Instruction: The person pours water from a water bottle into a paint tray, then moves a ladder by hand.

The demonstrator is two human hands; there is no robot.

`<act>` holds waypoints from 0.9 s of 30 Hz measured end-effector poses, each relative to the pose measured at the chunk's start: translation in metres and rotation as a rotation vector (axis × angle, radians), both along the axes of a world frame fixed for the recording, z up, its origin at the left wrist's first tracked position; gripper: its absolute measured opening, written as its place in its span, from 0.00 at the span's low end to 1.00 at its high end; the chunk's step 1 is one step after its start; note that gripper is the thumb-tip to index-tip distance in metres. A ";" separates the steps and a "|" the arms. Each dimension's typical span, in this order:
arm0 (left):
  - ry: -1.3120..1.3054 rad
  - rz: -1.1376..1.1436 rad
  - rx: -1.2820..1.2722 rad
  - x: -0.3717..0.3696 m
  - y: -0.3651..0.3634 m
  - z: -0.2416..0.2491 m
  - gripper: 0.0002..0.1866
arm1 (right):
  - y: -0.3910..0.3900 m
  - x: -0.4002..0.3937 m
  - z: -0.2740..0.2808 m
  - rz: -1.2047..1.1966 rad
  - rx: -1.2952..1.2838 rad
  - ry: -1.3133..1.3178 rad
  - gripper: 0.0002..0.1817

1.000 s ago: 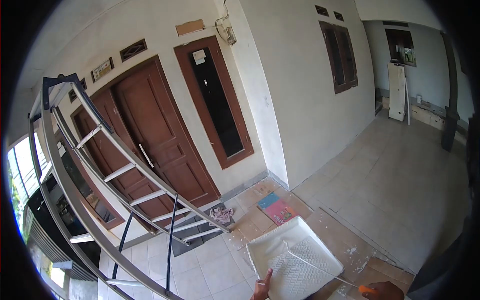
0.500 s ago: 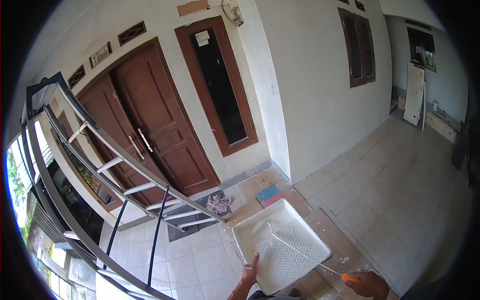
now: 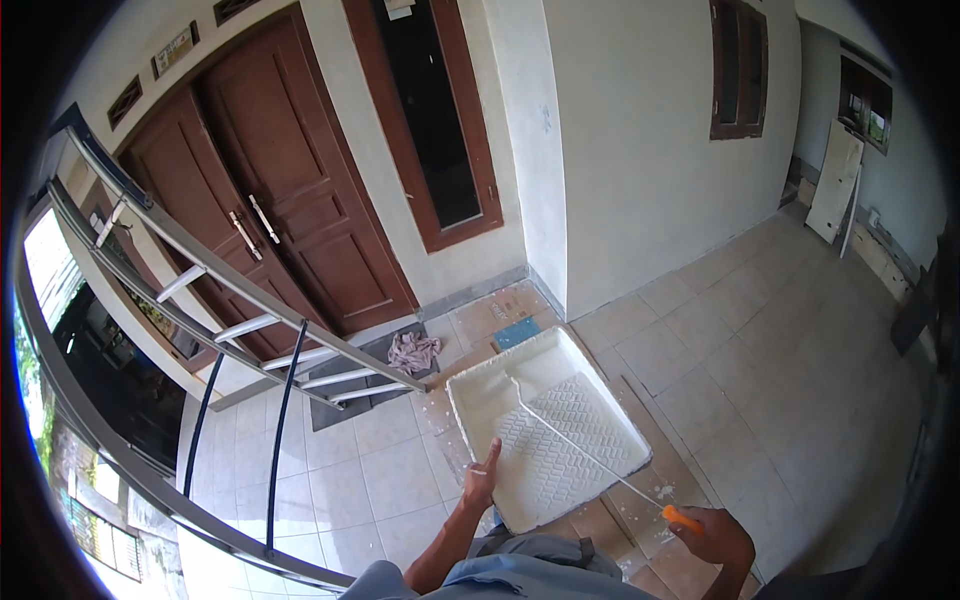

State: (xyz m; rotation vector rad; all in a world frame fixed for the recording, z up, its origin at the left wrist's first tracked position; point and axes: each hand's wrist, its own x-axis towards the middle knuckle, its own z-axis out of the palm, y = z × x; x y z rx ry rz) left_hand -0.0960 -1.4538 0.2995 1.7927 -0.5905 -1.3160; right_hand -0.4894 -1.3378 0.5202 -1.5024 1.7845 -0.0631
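A white paint tray [image 3: 560, 500] with a ribbed slope and pale paint sits in front of my body. My left hand [image 3: 482, 478] is at its left edge, thumb over the rim; its other fingers are hidden below the tray. Wrapped round the orange handle of a paint roller [image 3: 682, 518] is my right hand [image 3: 720, 536], beyond the tray's lower right corner. The roller's thin wire runs across the tray to its upper left part, where the roller head is hard to tell from the paint.
A metal ladder [image 3: 250, 325] stands at the left, before brown double doors [image 3: 290, 200]. A pink cloth [image 3: 413, 352] lies on a dark mat [image 3: 355, 402]. Paint-spotted cardboard [image 3: 500, 310] covers floor beyond the tray. A board [image 3: 835, 180] leans at the far right.
The view has tilted down, showing more of my arms and clothes. Tray and hands appear higher and further left in the picture. Both hands keep their holds.
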 end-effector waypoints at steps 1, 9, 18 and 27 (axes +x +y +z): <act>0.004 0.007 -0.003 0.003 -0.008 0.002 0.49 | -0.004 0.001 0.001 -0.005 -0.022 -0.003 0.20; -0.005 -0.041 -0.057 0.020 -0.053 0.019 0.49 | -0.039 0.031 0.007 -0.075 -0.063 0.012 0.21; 0.001 -0.067 0.032 0.050 -0.096 0.017 0.49 | -0.070 0.059 0.027 -0.087 -0.088 0.000 0.21; 0.015 -0.092 0.090 0.076 -0.128 0.023 0.51 | -0.092 0.085 0.030 -0.119 -0.105 -0.025 0.19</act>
